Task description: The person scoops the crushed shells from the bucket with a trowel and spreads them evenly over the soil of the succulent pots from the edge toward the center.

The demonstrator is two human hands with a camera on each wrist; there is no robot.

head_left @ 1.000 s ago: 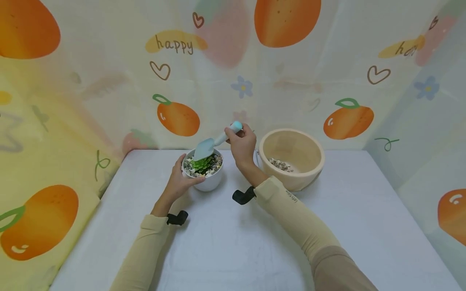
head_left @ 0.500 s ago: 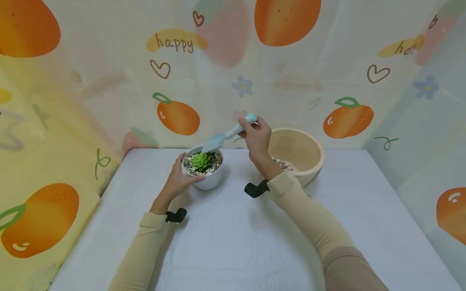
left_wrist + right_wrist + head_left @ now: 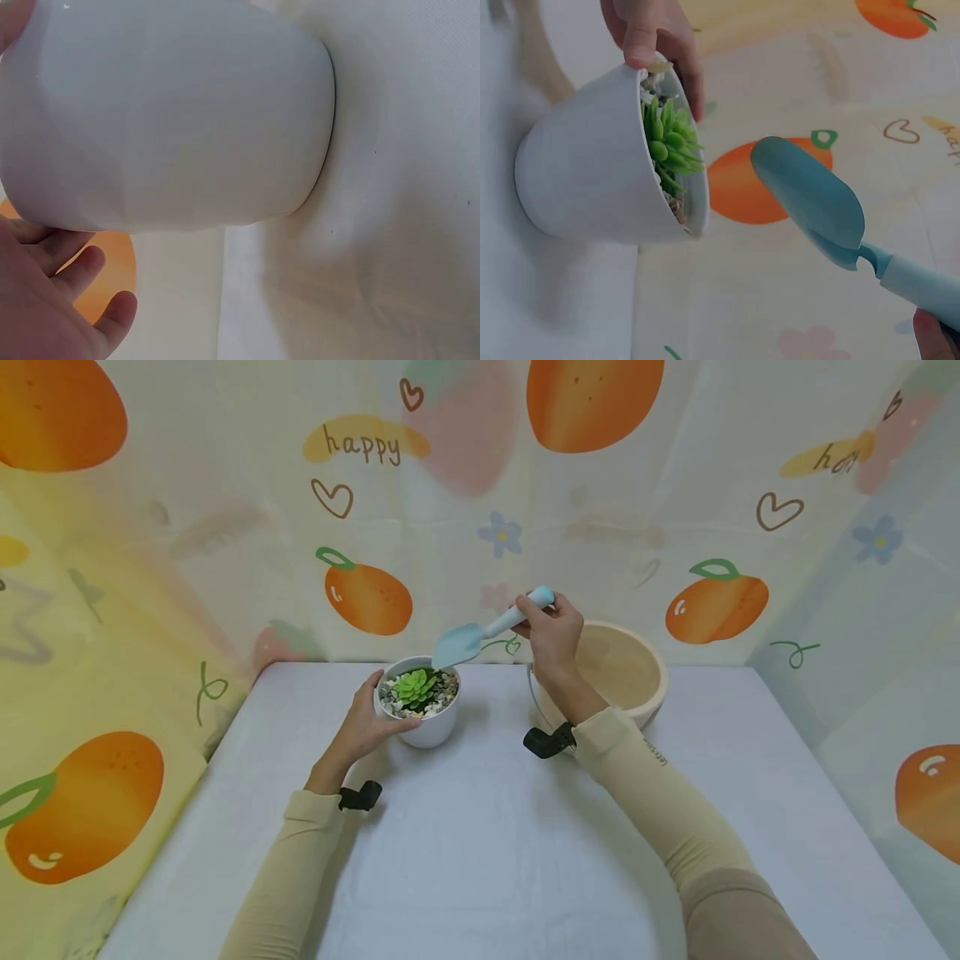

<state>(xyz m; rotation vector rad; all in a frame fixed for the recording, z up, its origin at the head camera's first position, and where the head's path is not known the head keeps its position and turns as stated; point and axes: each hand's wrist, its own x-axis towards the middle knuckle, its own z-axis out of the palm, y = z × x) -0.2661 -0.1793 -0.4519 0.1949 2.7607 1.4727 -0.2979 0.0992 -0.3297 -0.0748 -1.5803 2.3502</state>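
A white flower pot [image 3: 429, 732] stands on the table with a green succulent [image 3: 414, 688] and mixed pebbles [image 3: 448, 690] in it. My left hand [image 3: 363, 727] grips the pot's left side, thumb along the near rim. In the left wrist view, the fingers [image 3: 79, 274] lie against the smooth pot wall. My right hand [image 3: 557, 639] holds a light blue trowel [image 3: 459, 645] by its handle. The trowel's blade tilts down to the left, above the pot's right rim. From the right wrist view, a gap shows between the blade [image 3: 810, 196] and the succulent [image 3: 673, 142].
A large beige tub [image 3: 651, 683] stands to the right, partly behind my right hand and forearm; its floor is mostly hidden. A white cloth covers the table [image 3: 465, 860]. Just behind rises a fruit-printed curtain [image 3: 465, 543].
My right hand has moved right and slightly up with the trowel, drawing the blade off the succulent toward the tub. My left hand stays on the pot.
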